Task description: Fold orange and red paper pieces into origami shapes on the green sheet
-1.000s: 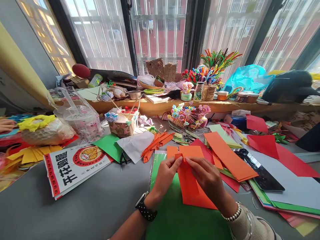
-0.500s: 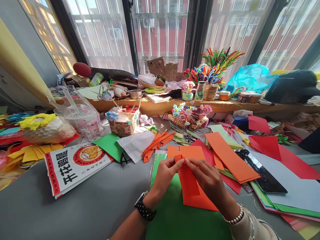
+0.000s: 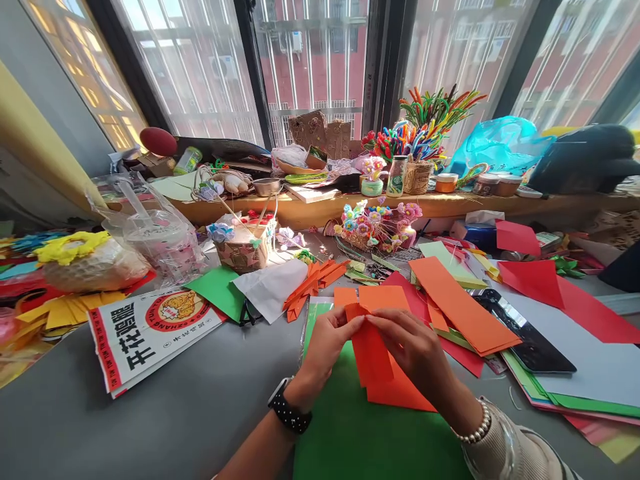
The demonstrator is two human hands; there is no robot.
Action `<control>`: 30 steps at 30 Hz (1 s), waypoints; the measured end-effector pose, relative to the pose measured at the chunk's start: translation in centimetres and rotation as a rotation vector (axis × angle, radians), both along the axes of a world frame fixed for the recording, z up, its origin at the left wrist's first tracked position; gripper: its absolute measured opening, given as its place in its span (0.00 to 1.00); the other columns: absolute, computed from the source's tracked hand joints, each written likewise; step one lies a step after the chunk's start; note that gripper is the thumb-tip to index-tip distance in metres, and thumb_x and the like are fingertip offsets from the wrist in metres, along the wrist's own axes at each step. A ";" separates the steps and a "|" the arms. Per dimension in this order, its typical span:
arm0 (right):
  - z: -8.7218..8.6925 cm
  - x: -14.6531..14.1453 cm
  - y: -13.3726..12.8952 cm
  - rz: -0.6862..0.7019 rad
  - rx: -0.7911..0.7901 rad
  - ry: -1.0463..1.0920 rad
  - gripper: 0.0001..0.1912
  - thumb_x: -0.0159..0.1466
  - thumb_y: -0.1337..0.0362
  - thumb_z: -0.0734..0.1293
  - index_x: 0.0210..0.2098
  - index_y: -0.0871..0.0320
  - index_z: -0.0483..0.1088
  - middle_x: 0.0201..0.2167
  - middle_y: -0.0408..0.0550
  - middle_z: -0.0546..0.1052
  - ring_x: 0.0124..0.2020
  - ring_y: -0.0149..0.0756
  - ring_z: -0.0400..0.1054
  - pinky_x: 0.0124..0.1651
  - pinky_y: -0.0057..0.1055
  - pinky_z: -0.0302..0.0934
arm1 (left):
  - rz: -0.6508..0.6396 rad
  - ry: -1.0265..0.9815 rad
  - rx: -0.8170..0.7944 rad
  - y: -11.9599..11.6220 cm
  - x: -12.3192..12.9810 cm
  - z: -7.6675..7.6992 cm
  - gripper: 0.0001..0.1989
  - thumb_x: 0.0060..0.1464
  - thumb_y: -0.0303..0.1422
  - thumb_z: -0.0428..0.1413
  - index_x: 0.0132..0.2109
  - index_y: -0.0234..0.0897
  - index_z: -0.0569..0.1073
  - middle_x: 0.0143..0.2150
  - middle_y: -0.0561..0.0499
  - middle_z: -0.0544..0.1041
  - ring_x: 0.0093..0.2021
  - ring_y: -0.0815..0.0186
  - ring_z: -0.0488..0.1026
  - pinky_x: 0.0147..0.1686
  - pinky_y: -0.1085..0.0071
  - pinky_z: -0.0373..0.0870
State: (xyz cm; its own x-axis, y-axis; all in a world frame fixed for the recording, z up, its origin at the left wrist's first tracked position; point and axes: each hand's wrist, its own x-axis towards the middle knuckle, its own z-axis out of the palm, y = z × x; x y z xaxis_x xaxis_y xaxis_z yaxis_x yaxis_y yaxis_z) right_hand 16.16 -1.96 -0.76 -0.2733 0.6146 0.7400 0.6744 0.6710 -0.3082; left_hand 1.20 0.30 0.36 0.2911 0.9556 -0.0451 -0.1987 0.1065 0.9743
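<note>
Between my two hands is an orange paper strip (image 3: 373,360), pinched at its far end, where a small fold shows. My left hand (image 3: 327,343), with a dotted watch strap at the wrist, grips the strip's upper left edge between thumb and fingers. On the other side my right hand (image 3: 413,350) pinches the same end, its fingertips close to the left thumb. Beneath the strip lie more orange paper sheets (image 3: 403,393) on a green sheet (image 3: 345,433). The fingers partly hide the folded end.
Right of my hands are orange strips (image 3: 463,303), a black phone (image 3: 530,343) and stacked coloured paper (image 3: 595,373). Folded orange pieces (image 3: 313,287) and a printed paper bag (image 3: 155,333) lie left. Behind stand a craft basket (image 3: 245,247), small flowers (image 3: 375,227) and a drink cup (image 3: 163,237).
The camera view has shifted slightly. Both hands still pinch the orange strip's far end, and the strip's lower end has swung a little to the left.
</note>
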 end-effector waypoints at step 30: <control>0.8 0.1 0.3 0.026 -0.837 0.491 0.16 0.55 0.54 0.61 0.26 0.62 0.69 0.23 0.47 0.73 0.27 0.33 0.66 0.28 0.27 0.59 | -0.164 0.306 0.056 0.1 -0.1 0.3 0.29 0.40 0.37 0.58 0.49 0.34 0.58 0.16 0.63 0.56 0.18 0.75 0.55 0.19 0.77 0.49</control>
